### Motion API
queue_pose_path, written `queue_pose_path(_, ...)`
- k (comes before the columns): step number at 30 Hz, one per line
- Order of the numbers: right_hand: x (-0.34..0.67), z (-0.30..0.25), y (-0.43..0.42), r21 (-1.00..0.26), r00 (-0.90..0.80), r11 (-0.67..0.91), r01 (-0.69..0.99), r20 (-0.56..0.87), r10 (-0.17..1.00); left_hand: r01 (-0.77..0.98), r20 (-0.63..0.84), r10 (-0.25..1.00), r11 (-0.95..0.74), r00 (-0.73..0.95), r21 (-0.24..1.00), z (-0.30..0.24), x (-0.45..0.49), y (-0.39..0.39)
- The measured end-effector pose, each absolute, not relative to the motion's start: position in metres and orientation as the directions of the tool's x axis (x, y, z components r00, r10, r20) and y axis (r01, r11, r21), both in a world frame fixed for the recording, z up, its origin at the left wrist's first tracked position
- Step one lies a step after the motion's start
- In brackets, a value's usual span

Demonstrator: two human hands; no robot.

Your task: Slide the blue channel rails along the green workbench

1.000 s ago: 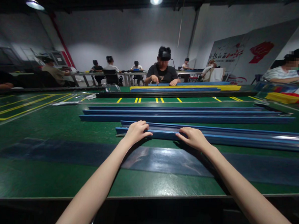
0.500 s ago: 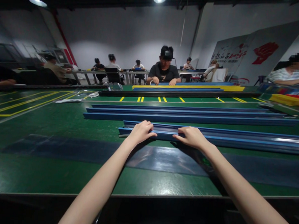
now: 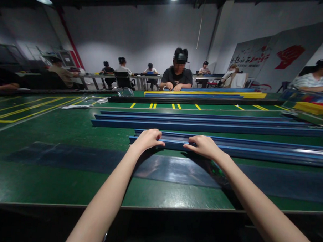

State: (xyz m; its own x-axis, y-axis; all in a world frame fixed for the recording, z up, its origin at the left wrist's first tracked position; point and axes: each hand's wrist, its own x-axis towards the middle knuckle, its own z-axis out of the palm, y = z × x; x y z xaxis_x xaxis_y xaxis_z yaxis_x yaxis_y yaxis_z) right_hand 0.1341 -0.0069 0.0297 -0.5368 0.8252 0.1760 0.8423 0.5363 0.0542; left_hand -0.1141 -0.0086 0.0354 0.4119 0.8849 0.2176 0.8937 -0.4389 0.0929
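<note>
A long blue plastic channel strip with raised edges lies across the table in front of me. My left hand is closed around its near edge close to the left end, thumb on the front face and fingers curled over inside. A short distance to the right, my right hand pinches the same edge, its thumb also in front. The fingertips of both hands are partly hidden behind the edge. Nearer to me, a flat, shiny, see-through strip lies on the table under my forearms.
More blue channel strips lie parallel beyond my hands. Farther back are a black strip and a yellow strip, where a co-worker sits. The green table ends at a front edge below my forearms.
Both my hands have shifted slightly left along the blue channel strip, still gripping its near edge. Across the table, the co-worker's hands have come closer together.
</note>
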Motion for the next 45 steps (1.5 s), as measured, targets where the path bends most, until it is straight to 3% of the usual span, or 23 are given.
queue_pose_path(6,0.123,0.027,-0.003,0.052,-0.563,0.563,0.824,0.170,0.809,0.922,0.167,0.915,-0.382,0.367,0.066,0.043,-0.127,-0.011)
queue_pose_path(16,0.121,0.030,-0.003,0.020,-0.582,0.585,0.811,0.146,0.800,0.917,0.166,0.923,-0.371,0.346,0.146,0.040,-0.132,-0.007)
queue_pose_path(24,0.110,0.032,-0.004,0.011,-0.598,0.600,0.800,0.110,0.794,0.935,0.033,0.951,-0.308,0.307,0.175,0.038,-0.136,-0.008)
queue_pose_path(30,0.099,0.032,-0.004,-0.039,-0.609,0.614,0.789,0.087,0.788,0.928,0.028,0.946,-0.323,0.324,0.184,0.038,-0.137,-0.009)
queue_pose_path(36,0.096,0.032,-0.004,-0.100,-0.611,0.623,0.776,0.125,0.781,0.908,-0.002,0.944,-0.317,0.330,0.275,0.036,-0.144,-0.005)
queue_pose_path(40,0.095,0.032,-0.005,-0.061,-0.614,0.619,0.783,0.079,0.785,0.898,-0.041,0.953,-0.267,0.299,0.349,0.039,-0.148,-0.006)
queue_pose_path(45,0.090,0.031,-0.005,-0.014,-0.619,0.621,0.784,0.061,0.783,0.914,-0.082,0.960,-0.225,0.267,0.339,0.041,-0.152,-0.006)
